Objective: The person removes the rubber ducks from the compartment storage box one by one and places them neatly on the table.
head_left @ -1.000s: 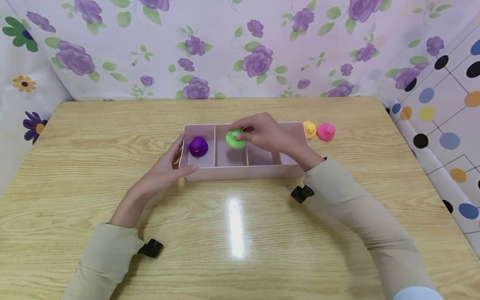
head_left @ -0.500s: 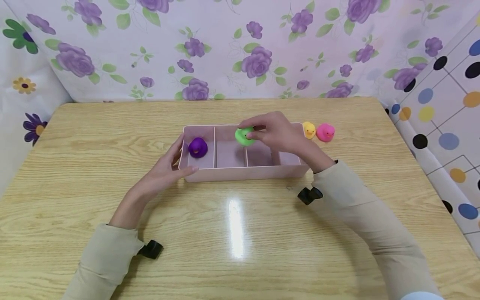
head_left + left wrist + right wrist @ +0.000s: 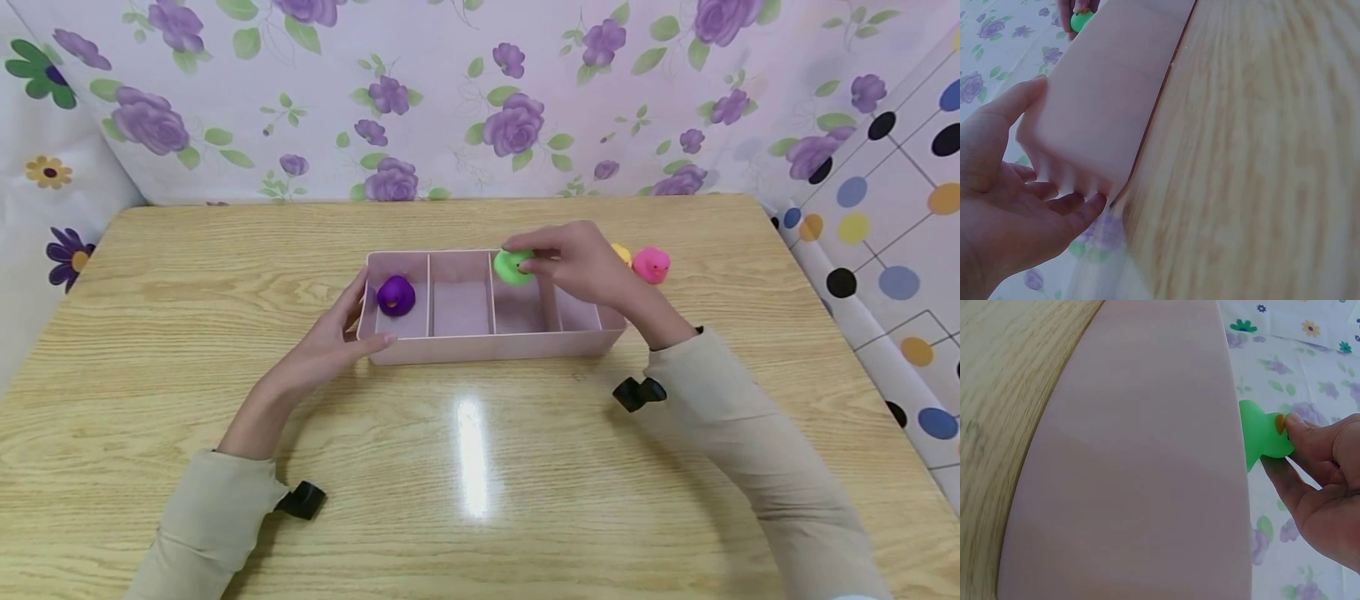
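Observation:
A pale pink box (image 3: pixel 487 347) with several compartments in a row stands on the table. My left hand (image 3: pixel 322 337) holds its left end, thumb at the front corner and fingertips against the end wall (image 3: pixel 1079 169). Between the thumb and fingers of my right hand (image 3: pixel 583 265) is a green rubber duck (image 3: pixel 511 267), pinched over the third compartment from the left. In the right wrist view, the green duck (image 3: pixel 1266 434) shows partly above the box rim, its lower part hidden. A purple rubber duck (image 3: pixel 395 297) sits in the leftmost compartment.
Right of the box, on the wooden table (image 3: pixel 375 467), are a pink rubber duck (image 3: pixel 651 265) and a yellow rubber duck (image 3: pixel 622 252), the latter partly hidden by my right hand. A flowered cloth (image 3: pixel 450 100) hangs behind the table.
My right hand has carried the green duck rightward, from over the second compartment to over the third. The left hand and the box have stayed in place.

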The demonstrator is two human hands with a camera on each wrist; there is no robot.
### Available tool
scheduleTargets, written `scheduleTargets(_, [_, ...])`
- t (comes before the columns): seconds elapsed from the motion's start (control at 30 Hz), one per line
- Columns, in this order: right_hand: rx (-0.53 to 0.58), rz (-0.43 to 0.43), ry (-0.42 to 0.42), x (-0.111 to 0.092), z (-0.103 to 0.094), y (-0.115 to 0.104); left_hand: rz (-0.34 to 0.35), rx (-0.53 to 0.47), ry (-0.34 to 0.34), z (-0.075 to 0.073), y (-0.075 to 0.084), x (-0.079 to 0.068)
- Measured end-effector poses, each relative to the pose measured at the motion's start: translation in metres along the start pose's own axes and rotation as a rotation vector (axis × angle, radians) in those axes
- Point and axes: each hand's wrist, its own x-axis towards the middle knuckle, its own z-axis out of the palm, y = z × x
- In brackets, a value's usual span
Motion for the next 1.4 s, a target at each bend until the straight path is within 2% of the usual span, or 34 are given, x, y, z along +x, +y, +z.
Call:
scheduleTargets(0.4, [-0.037, 0.051, 0.072, -0.009, -0.016, 0.010, -0.002, 0.001, 0.000, 0.000, 0.000, 0.000])
scheduleTargets(0.7, [-0.085, 0.119, 0.073, -0.016, -0.029, 0.021, -0.002, 0.015, 0.004, 0.000, 0.000, 0.000])
scheduleTargets(1.4, [-0.129, 0.216, 0.139, -0.031, -0.057, 0.037, 0.001, -0.004, 0.002, 0.000, -0.001, 0.000])
